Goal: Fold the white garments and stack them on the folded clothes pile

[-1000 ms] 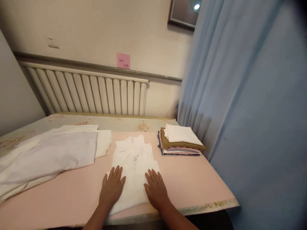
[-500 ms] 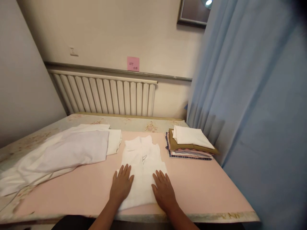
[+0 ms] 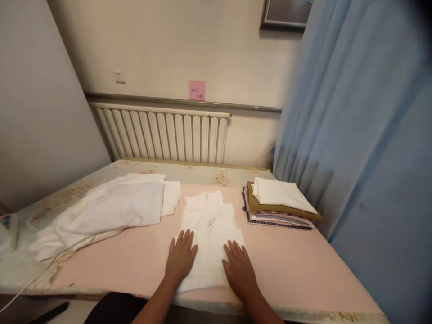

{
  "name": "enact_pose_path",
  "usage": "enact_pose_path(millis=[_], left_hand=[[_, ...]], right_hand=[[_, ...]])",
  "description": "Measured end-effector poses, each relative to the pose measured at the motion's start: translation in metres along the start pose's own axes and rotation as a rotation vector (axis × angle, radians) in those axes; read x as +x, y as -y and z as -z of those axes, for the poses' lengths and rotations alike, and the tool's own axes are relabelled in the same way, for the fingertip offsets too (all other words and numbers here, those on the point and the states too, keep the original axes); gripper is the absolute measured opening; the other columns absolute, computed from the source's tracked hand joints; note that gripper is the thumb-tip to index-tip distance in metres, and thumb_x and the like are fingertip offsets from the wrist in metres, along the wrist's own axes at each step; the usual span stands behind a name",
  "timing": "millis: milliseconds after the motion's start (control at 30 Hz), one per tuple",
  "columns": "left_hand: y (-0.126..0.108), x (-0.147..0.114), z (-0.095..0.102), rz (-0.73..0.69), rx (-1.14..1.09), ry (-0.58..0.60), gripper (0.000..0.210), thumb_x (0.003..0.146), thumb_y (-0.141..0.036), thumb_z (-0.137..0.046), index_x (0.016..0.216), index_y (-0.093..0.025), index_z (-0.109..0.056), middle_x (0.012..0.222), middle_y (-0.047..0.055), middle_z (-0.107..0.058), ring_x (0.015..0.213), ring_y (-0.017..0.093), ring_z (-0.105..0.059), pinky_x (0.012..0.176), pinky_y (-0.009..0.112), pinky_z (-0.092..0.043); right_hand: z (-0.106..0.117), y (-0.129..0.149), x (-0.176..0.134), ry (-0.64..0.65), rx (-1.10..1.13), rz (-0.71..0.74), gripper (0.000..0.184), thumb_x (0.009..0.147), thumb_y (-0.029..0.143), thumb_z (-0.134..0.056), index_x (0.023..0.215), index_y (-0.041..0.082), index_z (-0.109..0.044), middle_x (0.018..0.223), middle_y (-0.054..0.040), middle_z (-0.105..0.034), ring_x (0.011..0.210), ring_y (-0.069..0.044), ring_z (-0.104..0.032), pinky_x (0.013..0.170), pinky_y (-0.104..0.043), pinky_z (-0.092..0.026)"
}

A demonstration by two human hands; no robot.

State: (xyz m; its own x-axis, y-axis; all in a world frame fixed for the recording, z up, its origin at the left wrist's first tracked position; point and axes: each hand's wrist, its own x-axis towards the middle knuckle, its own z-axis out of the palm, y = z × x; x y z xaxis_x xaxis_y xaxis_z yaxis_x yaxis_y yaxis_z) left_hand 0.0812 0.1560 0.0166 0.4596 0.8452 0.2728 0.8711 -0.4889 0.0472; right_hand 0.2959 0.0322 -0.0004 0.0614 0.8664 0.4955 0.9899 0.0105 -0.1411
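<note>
White garment (image 3: 209, 252) lies flat, seemingly beneath left fingers (image 3: 185, 238) and right fingers (image 3: 236, 250).

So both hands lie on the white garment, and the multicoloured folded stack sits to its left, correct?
No: the head view shows the multicoloured folded stack to the right of the white garment. The left hand and right hand do lie on the garment.

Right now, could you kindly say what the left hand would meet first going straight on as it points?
The left hand would likely first slide over more of the white garment beneath it; beyond that, the radiator looks the first upright obstacle, though depth is unclear.
</note>
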Motion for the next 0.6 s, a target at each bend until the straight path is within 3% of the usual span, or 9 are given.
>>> enact_pose_path(millis=[400, 500, 600], left_hand=[[0.000, -0.004, 0.001, -0.005, -0.011, -0.027, 0.052, 0.095, -0.042, -0.030, 0.141, -0.021, -0.043, 0.149, 0.007, -0.041, 0.140, 0.028, -0.031, 0.112, 0.053, -0.024], [0.000, -0.003, -0.001, -0.007, -0.020, -0.034, 0.052, 0.095, -0.042, -0.030, 0.141, -0.021, -0.043, 0.149, 0.007, -0.042, 0.140, 0.028, -0.031, 0.112, 0.053, -0.024], [0.001, -0.002, -0.001, -0.011, -0.024, -0.040, 0.052, 0.095, -0.042, -0.030, 0.141, -0.022, -0.044, 0.148, 0.007, -0.042, 0.140, 0.028, -0.032, 0.112, 0.053, -0.024]], right_hand=[[-0.010, -0.008, 0.000, 0.050, -0.005, 0.014, 0.041, 0.092, 0.027, -0.047, 0.132, 0.021, -0.054, 0.140, -0.0065, -0.050, 0.133, -0.027, -0.041, 0.109, -0.049, -0.032], [-0.012, 0.001, 0.011, 0.051, 0.015, -0.027, 0.038, 0.092, 0.028, -0.047, 0.128, 0.020, -0.058, 0.136, -0.0088, -0.054, 0.131, -0.029, -0.044, 0.108, -0.050, -0.034], [-0.010, 0.018, 0.027, 0.043, 0.060, 0.041, 0.039, 0.094, 0.027, -0.046, 0.130, 0.018, -0.056, 0.138, -0.0098, -0.052, 0.134, -0.026, -0.040, 0.112, -0.047, -0.031]])
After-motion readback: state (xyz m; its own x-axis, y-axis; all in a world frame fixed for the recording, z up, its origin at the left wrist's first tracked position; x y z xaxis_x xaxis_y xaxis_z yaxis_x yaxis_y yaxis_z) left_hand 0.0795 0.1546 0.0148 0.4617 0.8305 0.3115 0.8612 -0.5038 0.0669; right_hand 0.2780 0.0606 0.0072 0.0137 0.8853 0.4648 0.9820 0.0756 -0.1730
